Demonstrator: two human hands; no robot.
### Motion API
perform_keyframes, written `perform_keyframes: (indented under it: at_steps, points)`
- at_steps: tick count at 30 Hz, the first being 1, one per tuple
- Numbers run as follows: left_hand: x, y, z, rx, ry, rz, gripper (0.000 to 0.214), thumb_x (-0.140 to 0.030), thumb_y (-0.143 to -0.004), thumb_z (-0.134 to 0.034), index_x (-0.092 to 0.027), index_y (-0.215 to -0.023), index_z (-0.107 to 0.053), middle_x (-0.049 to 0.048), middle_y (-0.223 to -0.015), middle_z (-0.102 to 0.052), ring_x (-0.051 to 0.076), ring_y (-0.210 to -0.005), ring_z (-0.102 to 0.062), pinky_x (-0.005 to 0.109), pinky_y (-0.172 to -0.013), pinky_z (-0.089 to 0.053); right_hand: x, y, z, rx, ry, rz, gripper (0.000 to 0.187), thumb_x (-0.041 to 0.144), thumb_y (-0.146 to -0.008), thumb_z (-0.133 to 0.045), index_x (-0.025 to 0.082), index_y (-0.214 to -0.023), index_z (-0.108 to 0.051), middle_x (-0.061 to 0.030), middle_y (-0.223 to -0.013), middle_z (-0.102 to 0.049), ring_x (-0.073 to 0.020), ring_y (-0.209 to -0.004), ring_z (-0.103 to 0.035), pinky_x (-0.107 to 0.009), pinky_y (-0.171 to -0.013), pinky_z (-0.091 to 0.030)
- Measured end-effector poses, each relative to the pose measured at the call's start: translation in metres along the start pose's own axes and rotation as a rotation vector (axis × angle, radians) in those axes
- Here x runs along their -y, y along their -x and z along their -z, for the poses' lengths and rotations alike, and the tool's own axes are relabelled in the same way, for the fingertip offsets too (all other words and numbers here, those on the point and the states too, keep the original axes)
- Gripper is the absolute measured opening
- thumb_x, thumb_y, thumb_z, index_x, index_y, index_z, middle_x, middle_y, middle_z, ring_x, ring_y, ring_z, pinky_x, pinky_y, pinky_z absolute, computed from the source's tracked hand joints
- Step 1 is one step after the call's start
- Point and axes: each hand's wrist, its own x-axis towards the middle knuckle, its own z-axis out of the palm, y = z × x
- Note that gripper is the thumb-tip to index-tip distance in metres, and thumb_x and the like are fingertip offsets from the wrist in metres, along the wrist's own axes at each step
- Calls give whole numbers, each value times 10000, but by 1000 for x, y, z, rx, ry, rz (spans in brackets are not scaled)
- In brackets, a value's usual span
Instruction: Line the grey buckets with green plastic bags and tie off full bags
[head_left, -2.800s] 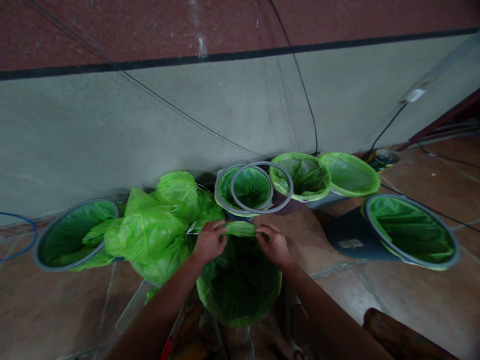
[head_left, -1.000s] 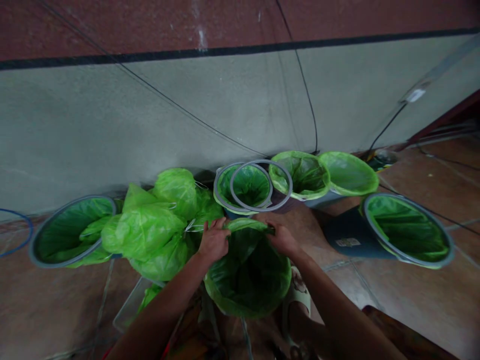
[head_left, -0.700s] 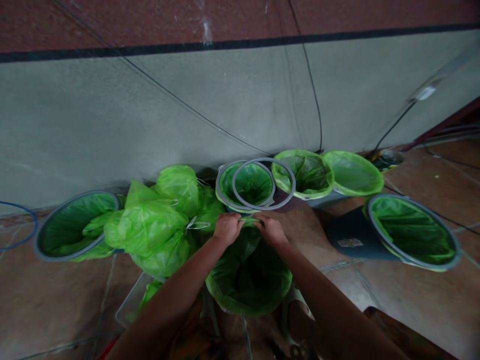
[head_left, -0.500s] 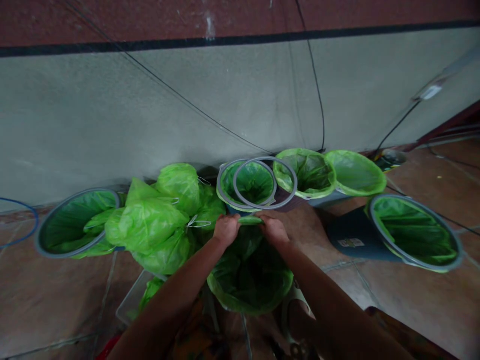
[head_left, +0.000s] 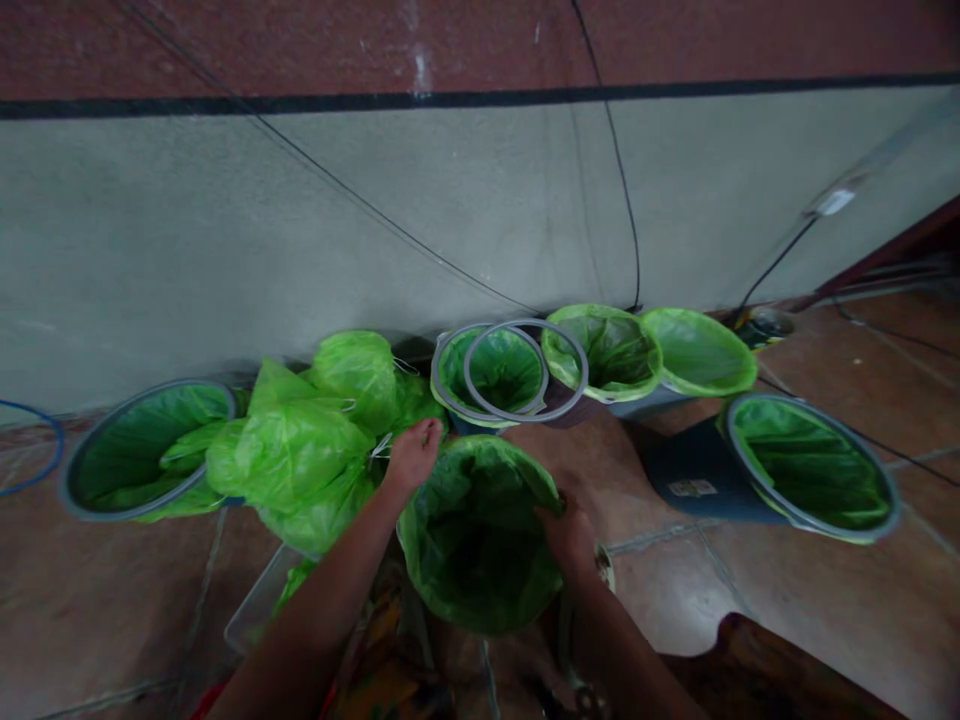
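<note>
A green trash bag (head_left: 480, 470) lines the round bin in front of me, its edge folded over the rim all the way round. My right hand (head_left: 571, 540) grips the bag's edge at the right side of that rim. Just off the rim's upper left is my left hand (head_left: 415, 458), its fingers curled together with nothing visible in them. Close behind that hand lies a pile of filled green bags (head_left: 307, 440) with white ties. The bin's own body is hidden beneath the liner.
Against the wall stand several lined bins, one with a loose grey ring (head_left: 564, 408) across its top. A dark blue lined bin (head_left: 686, 480) is at right, another grey-rimmed bin (head_left: 69, 485) at far left. A clear container (head_left: 244, 622) sits lower left. Cables hang along the wall.
Both hands were together at the far rim, holding the bag's edge. They have moved apart: the left to the left off the rim, the right down along its right side.
</note>
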Motion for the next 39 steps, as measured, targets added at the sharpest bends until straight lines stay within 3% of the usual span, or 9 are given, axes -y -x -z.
perform_keyframes:
  at_steps: [4,7,10,17,24,27,30,33,39]
  points:
    - [-10,-8,-14,90,-62,-75,299,-331,-946,-420,-176,-1019,-664,73,-1072,-723,195,-977,-670,319,-904,-493,24,-7,8,-150,-111,217,490,360,-831,-542,105,-1249,-547,-181,-1201,-616,-299,-1101,-579,-398,-921,-456]
    - [-10,-3,-27,101,-45,-161,273,-287,-880,-549,-196,-1127,-620,59,-1171,-690,184,-1061,-639,293,-950,-464,52,-30,13,-84,-119,456,378,310,-829,-553,145,-1167,-597,-142,-1183,-626,-261,-1114,-557,-374,-980,-424]
    - [-7,5,-33,84,-68,-211,203,-214,-867,-543,-220,-1053,-624,34,-1067,-712,172,-986,-656,280,-906,-470,69,-48,8,19,-77,570,265,232,-814,-570,192,-1068,-632,-90,-1089,-667,-223,-1066,-571,-333,-956,-428]
    - [3,18,-26,36,-170,-313,183,-203,-918,-433,-215,-843,-600,31,-888,-684,164,-868,-629,279,-831,-464,52,-54,-5,68,-62,648,173,199,-881,-480,220,-846,-649,-40,-958,-686,-169,-960,-606,-258,-874,-437]
    - [3,30,-11,196,-435,-417,199,-71,-791,-491,-192,-794,-649,95,-1053,-678,248,-999,-621,447,-974,-418,41,-50,2,182,242,707,186,168,-843,-509,187,-801,-689,-104,-993,-668,-215,-1001,-586,-315,-908,-434]
    - [-4,32,-5,206,-427,-387,150,-88,-731,-563,-198,-727,-666,91,-1201,-641,276,-1099,-591,504,-1037,-363,42,-51,9,158,144,769,160,179,-810,-544,195,-767,-697,-105,-1063,-672,-233,-1089,-565,-361,-976,-413]
    - [-14,23,-2,103,-260,-327,124,-182,-793,-568,-212,-787,-688,67,-1280,-610,237,-1164,-564,434,-1038,-388,50,-56,14,48,-115,752,184,237,-841,-521,217,-845,-704,-73,-1149,-667,-208,-1126,-564,-352,-998,-412]
    - [-27,5,-9,19,-133,-275,226,-294,-902,-482,-203,-945,-684,72,-1134,-676,191,-1093,-601,338,-964,-447,65,-63,11,47,-172,614,270,321,-915,-452,210,-982,-689,-66,-1055,-706,-189,-1005,-626,-304,-910,-455]
    - [-32,-13,-34,216,-278,-328,285,-386,-931,-463,-194,-932,-673,83,-936,-719,214,-918,-661,341,-886,-467,81,-70,-3,267,132,643,271,350,-941,-473,202,-1054,-670,-61,-1030,-720,-184,-942,-654,-244,-832,-438]
